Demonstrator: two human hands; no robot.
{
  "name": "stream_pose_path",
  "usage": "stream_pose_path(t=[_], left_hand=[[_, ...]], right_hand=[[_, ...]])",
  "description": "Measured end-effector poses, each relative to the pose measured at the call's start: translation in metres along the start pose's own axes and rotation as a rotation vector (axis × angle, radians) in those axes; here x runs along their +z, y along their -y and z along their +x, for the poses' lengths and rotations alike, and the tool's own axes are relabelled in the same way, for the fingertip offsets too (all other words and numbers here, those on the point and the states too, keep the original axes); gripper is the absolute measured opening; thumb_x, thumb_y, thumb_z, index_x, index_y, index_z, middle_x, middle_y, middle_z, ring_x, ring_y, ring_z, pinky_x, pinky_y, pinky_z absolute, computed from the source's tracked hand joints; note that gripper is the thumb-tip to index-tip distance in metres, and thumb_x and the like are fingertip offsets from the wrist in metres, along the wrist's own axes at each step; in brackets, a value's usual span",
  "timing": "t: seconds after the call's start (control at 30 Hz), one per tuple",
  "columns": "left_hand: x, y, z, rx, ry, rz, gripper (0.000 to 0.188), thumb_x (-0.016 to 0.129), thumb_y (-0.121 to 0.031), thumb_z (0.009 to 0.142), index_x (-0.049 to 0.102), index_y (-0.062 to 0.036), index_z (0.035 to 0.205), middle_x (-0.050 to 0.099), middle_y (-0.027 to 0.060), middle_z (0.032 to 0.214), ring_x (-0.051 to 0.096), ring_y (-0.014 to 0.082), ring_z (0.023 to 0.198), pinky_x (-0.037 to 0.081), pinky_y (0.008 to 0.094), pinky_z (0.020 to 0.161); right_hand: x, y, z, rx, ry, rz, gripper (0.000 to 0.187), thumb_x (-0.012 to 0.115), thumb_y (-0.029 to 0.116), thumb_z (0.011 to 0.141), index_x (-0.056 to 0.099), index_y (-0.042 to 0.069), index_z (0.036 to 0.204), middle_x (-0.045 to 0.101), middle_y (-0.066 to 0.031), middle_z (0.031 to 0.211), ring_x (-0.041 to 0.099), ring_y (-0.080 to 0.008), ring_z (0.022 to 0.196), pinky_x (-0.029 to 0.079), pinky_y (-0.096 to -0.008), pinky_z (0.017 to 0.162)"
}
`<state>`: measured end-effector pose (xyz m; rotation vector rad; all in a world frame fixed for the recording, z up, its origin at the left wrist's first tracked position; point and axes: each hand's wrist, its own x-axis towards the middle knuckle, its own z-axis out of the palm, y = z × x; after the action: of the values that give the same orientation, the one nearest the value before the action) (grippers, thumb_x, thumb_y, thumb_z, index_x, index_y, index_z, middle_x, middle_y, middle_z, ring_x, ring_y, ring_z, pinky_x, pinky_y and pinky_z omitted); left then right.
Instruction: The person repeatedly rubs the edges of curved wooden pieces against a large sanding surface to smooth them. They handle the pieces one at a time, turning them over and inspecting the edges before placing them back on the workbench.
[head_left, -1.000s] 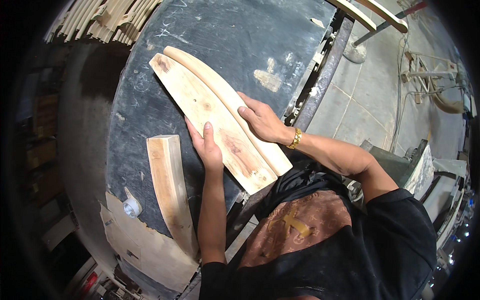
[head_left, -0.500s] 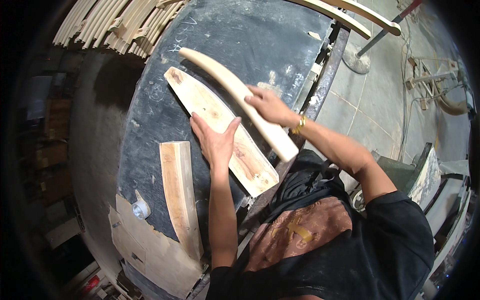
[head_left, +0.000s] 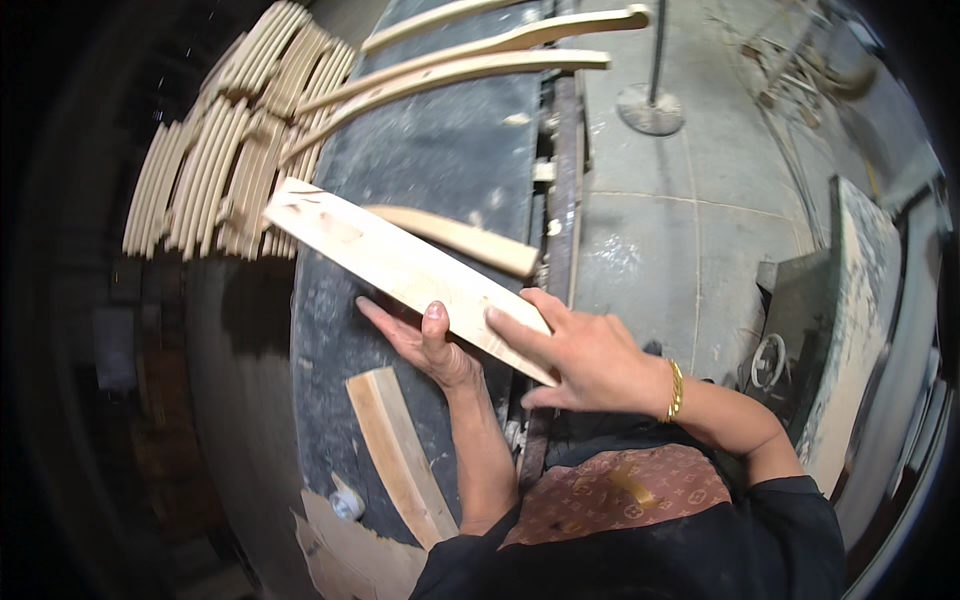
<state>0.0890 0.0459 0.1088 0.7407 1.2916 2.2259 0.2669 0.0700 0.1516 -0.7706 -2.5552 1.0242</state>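
A pale, flat wooden board (head_left: 390, 262) with dark knots is raised at a slant over the dark worktable. My left hand (head_left: 432, 350) supports it from below, thumb against its near edge and fingers reaching underneath. Around the board's right-hand end is my right hand (head_left: 605, 362), with the fingers over the top and the thumb at the near edge. Just beyond the board, a curved wooden piece (head_left: 470, 240) lies on the table, partly hidden by it. A thick wooden block (head_left: 395, 445) rests left of my left forearm.
Long curved wooden strips (head_left: 480, 65) lie across the far end of the worktable (head_left: 330, 320). Stacked wooden slats (head_left: 215, 170) stand at far left. Near the front left are a tape roll (head_left: 347, 503) and brown cardboard (head_left: 350, 560). A pole's round base (head_left: 650, 110) stands on the floor.
The board has been lifted off the table and turned. My right hand has let go of the curved piece, which now lies on the table, and grips the board. The view has shifted.
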Motion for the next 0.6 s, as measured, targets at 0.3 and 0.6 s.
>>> stream_pose_path(t=[0.3, 0.6], left_hand=[[0.158, -0.004, -0.07, -0.429, 0.578, -0.488, 0.068, 0.05, -0.048, 0.082, 0.033, -0.0051, 0.132, 0.047, 0.0188, 0.123, 0.055, 0.0307, 0.102, 0.048, 0.0444, 0.084], [0.274, 0.1, -0.301, -1.113, 0.971, -0.73, 0.052, 0.044, -0.042, 0.087, 0.042, -0.0067, 0.126, 0.049, 0.0124, 0.123, 0.049, 0.031, 0.11, 0.039, 0.0486, 0.094]], right_hand=[[-0.058, -0.046, -0.232, -0.087, -0.667, 0.306, 0.07, 0.076, 0.022, 0.065, 0.047, 0.008, 0.127, 0.055, -0.014, 0.114, 0.057, -0.0261, 0.097, 0.045, -0.0329, 0.084], [0.082, -0.041, -0.424, -0.088, -1.852, 1.332, 0.077, 0.074, 0.028, 0.072, 0.032, 0.003, 0.131, 0.045, -0.0125, 0.124, 0.05, -0.0249, 0.108, 0.049, -0.0402, 0.079]])
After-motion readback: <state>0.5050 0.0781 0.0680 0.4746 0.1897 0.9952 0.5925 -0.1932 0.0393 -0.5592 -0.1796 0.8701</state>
